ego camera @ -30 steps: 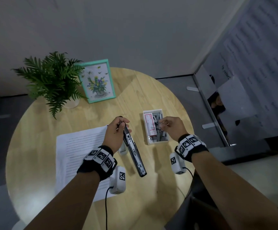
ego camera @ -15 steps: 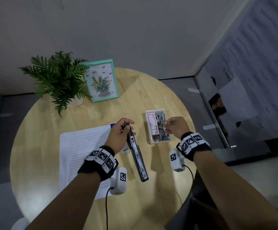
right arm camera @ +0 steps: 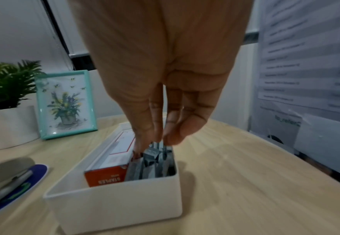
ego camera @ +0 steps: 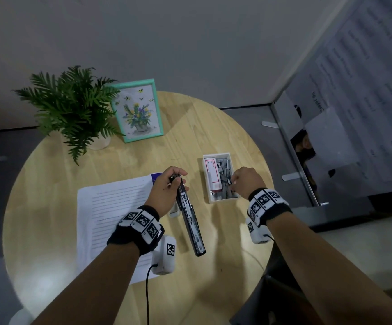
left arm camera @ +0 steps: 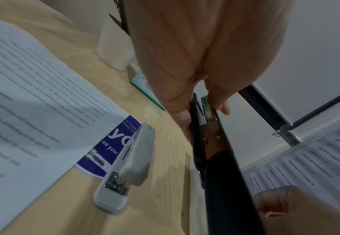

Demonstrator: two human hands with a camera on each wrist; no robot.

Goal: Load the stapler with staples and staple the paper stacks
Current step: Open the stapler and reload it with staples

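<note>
A long black stapler [ego camera: 190, 221], swung open, is gripped at its far end by my left hand [ego camera: 178, 178] above the round wooden table [ego camera: 213, 127]; its open metal channel [left arm camera: 204, 111] shows between my fingers. My right hand [ego camera: 232, 184] reaches into a white tray [ego camera: 210, 200] and pinches a grey staple strip [right arm camera: 152, 155] among several loose strips. A red and white staples box [right arm camera: 106, 176] lies in the tray's left side. The paper stack [ego camera: 110, 219] lies under my left forearm.
A grey stapler [left arm camera: 128, 167] lies shut on the table beside the paper, on a blue card [left arm camera: 112, 149]. A potted fern [ego camera: 73, 109] and a teal picture frame [ego camera: 138, 111] stand at the back. A pen [right arm camera: 7, 186] lies left of the tray.
My right hand has dipped toward the tray's near end and its fingers have closed among the staple strips. My left hand keeps hold of the black stapler, hardly moved.
</note>
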